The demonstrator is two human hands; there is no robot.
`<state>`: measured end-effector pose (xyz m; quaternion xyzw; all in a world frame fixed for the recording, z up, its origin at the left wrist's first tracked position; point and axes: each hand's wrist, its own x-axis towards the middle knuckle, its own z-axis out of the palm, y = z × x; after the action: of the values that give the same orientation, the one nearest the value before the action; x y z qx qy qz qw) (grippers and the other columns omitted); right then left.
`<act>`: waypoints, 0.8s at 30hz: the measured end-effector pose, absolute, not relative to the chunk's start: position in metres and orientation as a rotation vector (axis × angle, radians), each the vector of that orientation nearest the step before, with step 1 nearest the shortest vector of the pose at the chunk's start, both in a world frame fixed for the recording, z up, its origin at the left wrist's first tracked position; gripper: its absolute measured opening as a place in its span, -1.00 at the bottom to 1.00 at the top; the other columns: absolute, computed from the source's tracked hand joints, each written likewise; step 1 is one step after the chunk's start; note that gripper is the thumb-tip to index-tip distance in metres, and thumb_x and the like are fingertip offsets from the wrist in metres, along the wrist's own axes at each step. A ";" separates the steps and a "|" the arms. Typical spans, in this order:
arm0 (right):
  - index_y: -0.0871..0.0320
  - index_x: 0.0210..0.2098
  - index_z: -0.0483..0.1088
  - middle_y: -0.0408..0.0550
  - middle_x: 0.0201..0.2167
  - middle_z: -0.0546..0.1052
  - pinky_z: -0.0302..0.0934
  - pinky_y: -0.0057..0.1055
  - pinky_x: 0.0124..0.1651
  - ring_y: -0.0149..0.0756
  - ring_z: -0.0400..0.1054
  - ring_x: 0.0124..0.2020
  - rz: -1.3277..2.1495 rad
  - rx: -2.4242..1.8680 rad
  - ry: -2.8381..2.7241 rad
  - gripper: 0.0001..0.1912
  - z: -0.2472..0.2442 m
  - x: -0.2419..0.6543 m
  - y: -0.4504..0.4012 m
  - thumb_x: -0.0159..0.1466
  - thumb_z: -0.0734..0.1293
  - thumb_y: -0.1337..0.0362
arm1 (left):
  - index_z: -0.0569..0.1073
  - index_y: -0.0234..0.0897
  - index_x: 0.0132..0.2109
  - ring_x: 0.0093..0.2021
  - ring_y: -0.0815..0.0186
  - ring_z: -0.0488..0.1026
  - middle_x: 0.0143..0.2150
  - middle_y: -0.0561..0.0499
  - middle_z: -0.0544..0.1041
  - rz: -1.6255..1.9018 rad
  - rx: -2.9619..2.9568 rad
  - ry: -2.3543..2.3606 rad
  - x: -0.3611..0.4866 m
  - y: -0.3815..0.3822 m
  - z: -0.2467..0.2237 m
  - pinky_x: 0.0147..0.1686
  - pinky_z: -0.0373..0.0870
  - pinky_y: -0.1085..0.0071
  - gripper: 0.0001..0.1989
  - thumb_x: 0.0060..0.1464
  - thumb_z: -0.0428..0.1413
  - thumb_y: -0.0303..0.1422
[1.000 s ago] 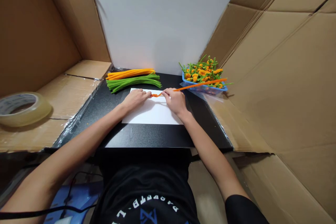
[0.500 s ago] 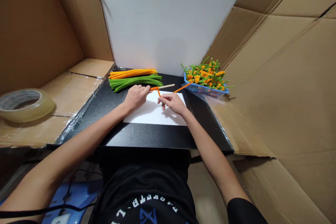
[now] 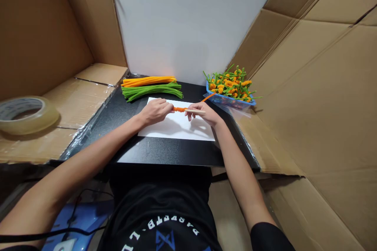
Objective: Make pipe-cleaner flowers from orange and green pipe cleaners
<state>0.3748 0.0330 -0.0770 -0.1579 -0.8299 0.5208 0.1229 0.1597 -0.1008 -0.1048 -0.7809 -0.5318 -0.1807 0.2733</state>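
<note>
Over a white sheet of paper (image 3: 165, 130), my left hand (image 3: 156, 110) is closed around one end of a thin stick. An orange fuzzy stem (image 3: 179, 109) is coiled round this stick between my hands. The bare pale end of the stick (image 3: 196, 111) passes in front of my right hand (image 3: 204, 113). The fingers of my right hand pinch near the right end of the coil, apparently on the orange stem. Their tips are partly hidden.
Orange stems (image 3: 149, 81) and green stems (image 3: 151, 91) lie at the back left. A blue basket (image 3: 232, 101) of orange and green pieces stands back right, an orange stem (image 3: 208, 97) before it. A tape roll (image 3: 44, 119) rests on cardboard at left.
Both hands have moved slightly right, and the stick now lies lower and more level. My right hand has come up against the coil, and the hanging orange strand no longer shows.
</note>
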 end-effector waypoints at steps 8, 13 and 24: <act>0.18 -0.42 0.50 -0.11 -0.61 0.49 0.11 -0.43 -0.32 -0.35 0.34 -0.53 0.996 -0.488 -2.537 -0.57 -0.083 0.356 -0.005 0.37 0.24 0.01 | 0.46 -0.31 -0.26 -0.42 0.19 0.42 -0.49 -0.10 0.50 -0.360 -1.868 -1.811 0.166 -0.096 -0.108 -0.41 0.15 0.31 -0.68 0.38 -0.10 -0.29; 0.16 -0.35 0.54 -0.02 -0.48 0.54 0.09 -0.37 -0.28 -0.26 0.37 -0.43 0.311 -0.655 -2.381 -0.64 -0.088 0.358 -0.002 0.41 0.21 0.13 | 0.47 -0.34 -0.10 -0.38 0.13 0.51 -0.41 -0.15 0.58 -0.147 -1.930 -1.922 0.165 -0.093 -0.107 -0.41 0.17 0.32 -0.76 0.35 -0.07 -0.35; 0.20 -0.45 0.55 -0.01 -0.46 0.59 0.23 -0.35 -0.25 -0.28 0.44 -0.39 1.427 -0.489 -2.352 -0.54 -0.076 0.377 0.034 0.21 0.40 -0.12 | 0.41 -0.29 -0.34 -0.48 0.28 0.37 -0.52 -0.03 0.45 -0.496 -2.156 -1.372 0.170 -0.099 -0.108 -0.39 0.16 0.35 -0.67 0.38 -0.10 -0.33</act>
<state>0.3770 0.0342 -0.0760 -0.1724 -0.8290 0.5031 0.1730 0.1703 -0.0986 -0.1080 -0.7983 -0.5080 -0.1839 0.2661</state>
